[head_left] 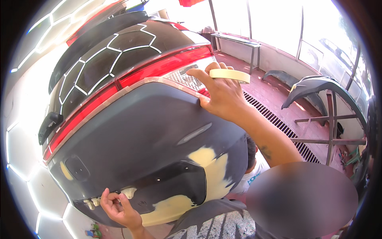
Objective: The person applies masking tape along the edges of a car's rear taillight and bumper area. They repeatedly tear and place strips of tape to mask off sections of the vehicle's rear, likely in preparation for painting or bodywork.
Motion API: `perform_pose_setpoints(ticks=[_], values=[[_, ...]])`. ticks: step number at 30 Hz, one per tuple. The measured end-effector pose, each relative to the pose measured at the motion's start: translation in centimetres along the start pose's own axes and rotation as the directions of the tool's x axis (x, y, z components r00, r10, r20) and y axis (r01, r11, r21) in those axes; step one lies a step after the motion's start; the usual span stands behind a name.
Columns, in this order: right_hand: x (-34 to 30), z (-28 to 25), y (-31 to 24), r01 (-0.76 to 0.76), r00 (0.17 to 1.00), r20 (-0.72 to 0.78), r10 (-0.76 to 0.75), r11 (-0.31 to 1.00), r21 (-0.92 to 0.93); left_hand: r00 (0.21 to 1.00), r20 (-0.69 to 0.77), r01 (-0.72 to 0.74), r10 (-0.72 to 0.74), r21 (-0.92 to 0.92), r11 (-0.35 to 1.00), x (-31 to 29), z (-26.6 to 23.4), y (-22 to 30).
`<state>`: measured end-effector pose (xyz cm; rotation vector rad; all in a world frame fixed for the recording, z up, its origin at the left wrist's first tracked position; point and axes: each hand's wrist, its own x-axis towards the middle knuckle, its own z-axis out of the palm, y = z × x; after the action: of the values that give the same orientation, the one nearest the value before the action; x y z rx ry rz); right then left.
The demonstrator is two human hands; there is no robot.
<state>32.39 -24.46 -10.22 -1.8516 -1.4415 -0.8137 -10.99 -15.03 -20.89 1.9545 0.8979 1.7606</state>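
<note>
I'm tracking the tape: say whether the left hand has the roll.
No, the roll is on the right hand, up by the tail light.

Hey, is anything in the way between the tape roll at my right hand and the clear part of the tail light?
Yes, your own right hand: in this view its index finger lies between the tape roll and the clear lens. Nothing else shows between.

Hexagonal light strips glow at eight o'clock, bright windows and a narrow bench stand at one, reddish floor at two.
</note>
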Motion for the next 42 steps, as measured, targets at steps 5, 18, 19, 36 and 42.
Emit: perform_pose_setpoints(ticks=[5,18,19,36,42], values=[[-2.7,-1.2,1.7,0.051,0.999,0.022,-0.049,0.994,-0.098,1.000,-0.004,-0.005,0.005,0.019,1.000,0.4,-0.6,0.2],[-15.0,-6.0,-4.1,0.120,0.952,-0.304,0.027,0.883,0.453,0.998,0.060,0.001,0.004,-0.086,0.996,-1.3,0.0,0.1],[-16.6,-6.0,-5.5,0.115,0.975,-0.221,0.027,0.789,0.604,0.989,0.146,-0.025,0.039,-0.100,0.995,-1.4,0.3,0.1],[-22.0,-3.4,-7.3,-0.095,0.968,0.023,0.248,0.280,0.955,0.539,0.629,-0.397,0.560,-0.396,0.828,2.0,14.6,13.2],[-22.4,-3.7,-6.8,-0.054,0.964,-0.088,0.250,0.511,0.858,0.472,0.668,-0.401,0.575,-0.418,0.815,1.6,16.7,15.2]])
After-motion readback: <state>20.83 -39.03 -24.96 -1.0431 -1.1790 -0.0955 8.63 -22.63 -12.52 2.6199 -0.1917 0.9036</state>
